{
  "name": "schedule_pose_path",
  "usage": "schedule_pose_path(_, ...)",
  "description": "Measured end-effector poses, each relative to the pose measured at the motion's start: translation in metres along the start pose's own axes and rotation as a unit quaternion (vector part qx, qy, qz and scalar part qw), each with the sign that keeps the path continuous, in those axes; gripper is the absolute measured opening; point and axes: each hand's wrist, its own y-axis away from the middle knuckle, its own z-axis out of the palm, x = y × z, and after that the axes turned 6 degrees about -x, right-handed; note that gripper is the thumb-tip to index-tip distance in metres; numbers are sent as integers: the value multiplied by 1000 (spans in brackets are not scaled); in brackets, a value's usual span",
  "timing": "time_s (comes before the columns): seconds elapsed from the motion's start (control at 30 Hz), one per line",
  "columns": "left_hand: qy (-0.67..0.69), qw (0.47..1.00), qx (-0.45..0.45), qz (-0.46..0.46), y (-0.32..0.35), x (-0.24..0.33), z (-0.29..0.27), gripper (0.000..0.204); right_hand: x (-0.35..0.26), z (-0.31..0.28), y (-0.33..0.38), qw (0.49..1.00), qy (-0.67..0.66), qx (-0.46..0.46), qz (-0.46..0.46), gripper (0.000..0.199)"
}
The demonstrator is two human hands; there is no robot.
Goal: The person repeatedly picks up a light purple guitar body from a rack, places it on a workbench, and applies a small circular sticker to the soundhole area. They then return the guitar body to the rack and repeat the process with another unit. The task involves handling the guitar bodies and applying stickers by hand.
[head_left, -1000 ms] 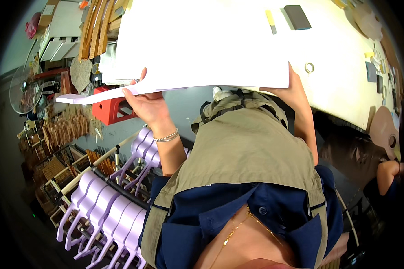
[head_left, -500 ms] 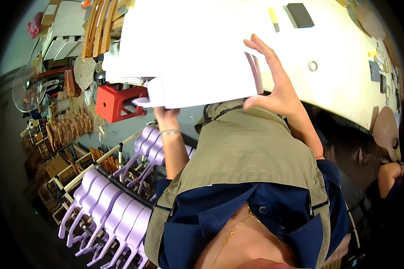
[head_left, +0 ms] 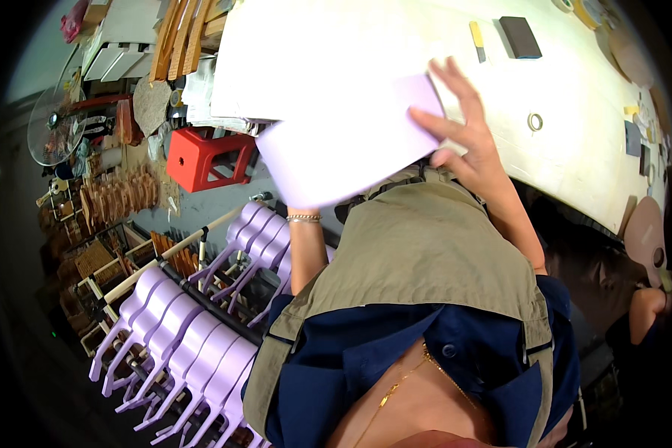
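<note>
Head view, lilac panel (head_left: 351,153), rack (head_left: 201,296) holding parts (head_left: 190,343)

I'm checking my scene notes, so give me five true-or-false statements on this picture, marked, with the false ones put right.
1. The right hand is at the right end of the lavender panel. True.
2. The panel hides the left hand. True.
3. The stool is blue. False: the stool is red.
4. The dark block is on the floor. False: the block lies on the table.
5. Lavender parts stand in rows at lower left. True.
</note>
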Motion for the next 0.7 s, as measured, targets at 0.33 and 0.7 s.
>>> schedule_pose_path(0.33, 54, 958, -33, 279, -12, 51, 23, 57, 61, 40, 37, 898, -399, 43, 178, 110)
schedule_pose_path(0.7, -158, 913, 19, 375, 7, 49, 96, 52, 71, 58, 57, 847, -450, 116, 256, 108)
